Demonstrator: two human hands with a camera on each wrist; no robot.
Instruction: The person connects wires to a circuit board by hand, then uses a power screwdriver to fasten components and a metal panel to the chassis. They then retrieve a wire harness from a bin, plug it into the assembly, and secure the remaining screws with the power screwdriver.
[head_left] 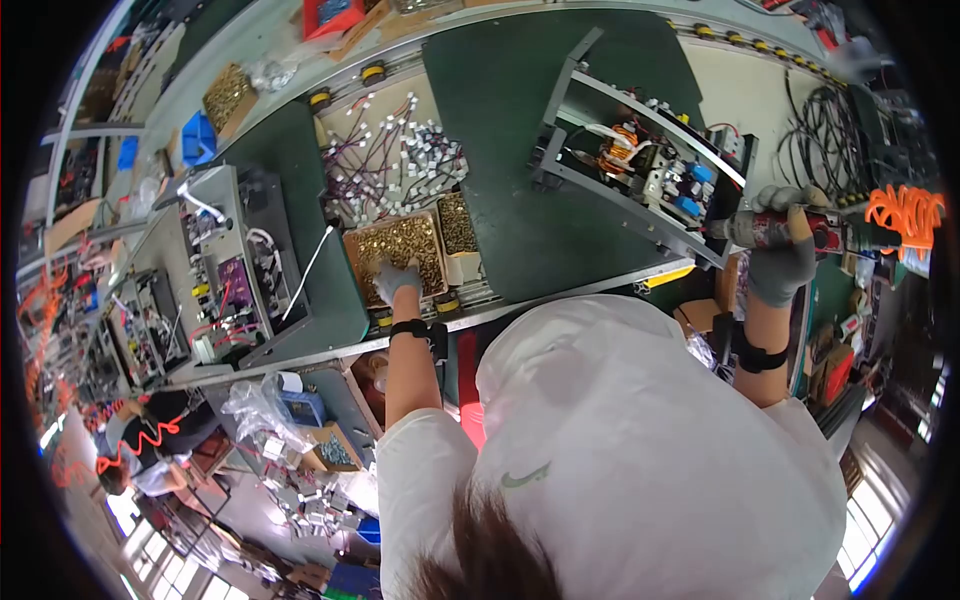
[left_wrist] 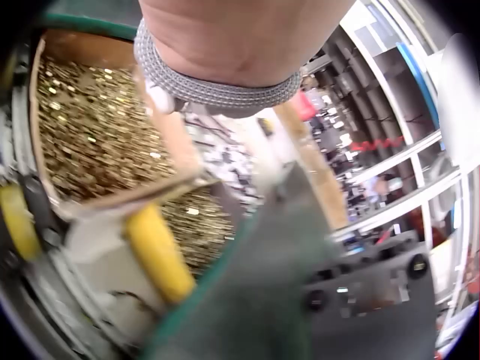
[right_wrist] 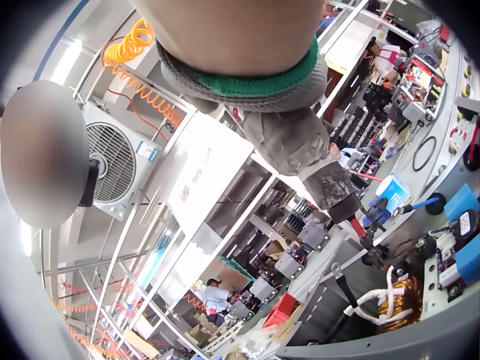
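Fingers of my left hand (head_left: 398,284) dip among the brass pieces (head_left: 405,243); I can't tell whether they pinch any. Well right of them, my right hand (head_left: 783,262) grips the driver (head_left: 748,230), its long axis pointing leftward at the open chassis (head_left: 635,211).

The 2 forearms extend forward, set well apart. Left forearm (head_left: 411,370): lowered, gloved left grip (head_left: 397,283) directed forward, finger closure indistinct. Right forearm (head_left: 766,330): bent at the elbow, gloved right grip (head_left: 783,255) closed, fingers curled.
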